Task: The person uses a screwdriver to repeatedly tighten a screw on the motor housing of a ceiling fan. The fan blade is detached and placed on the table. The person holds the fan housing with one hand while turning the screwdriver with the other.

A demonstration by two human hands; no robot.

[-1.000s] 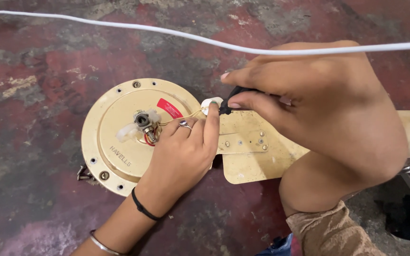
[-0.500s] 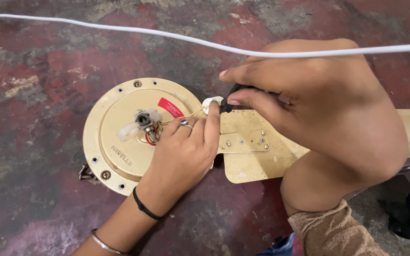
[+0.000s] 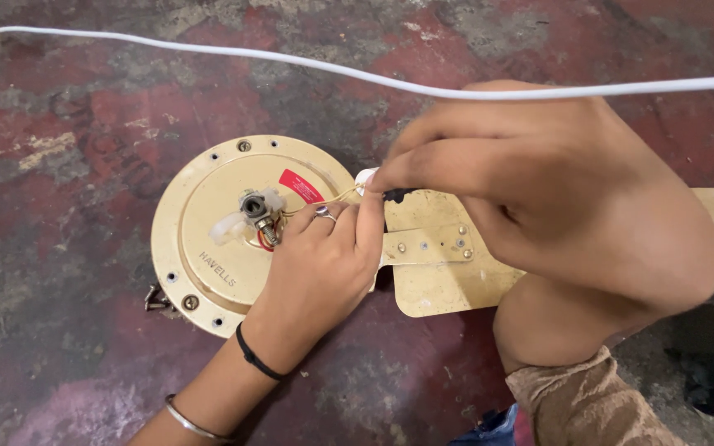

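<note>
Resting on the cream motor (image 3: 208, 248), your left hand (image 3: 320, 268) lies palm down with its fingertips pinched on a thin wire (image 3: 332, 198) near the motor's rim. Your right hand (image 3: 539, 198) comes in from the right, fingers together, thumb and forefinger clamped on a small black tool (image 3: 397, 195) just beside the left fingertips. The motor sits on the red floor (image 3: 68, 116), shaft (image 3: 258, 211) up, with a blade (image 3: 440, 264) bolted to its right side, partly under your right hand. A white cable (image 3: 208, 51) stretches across the top, well apart from the motor.
</note>
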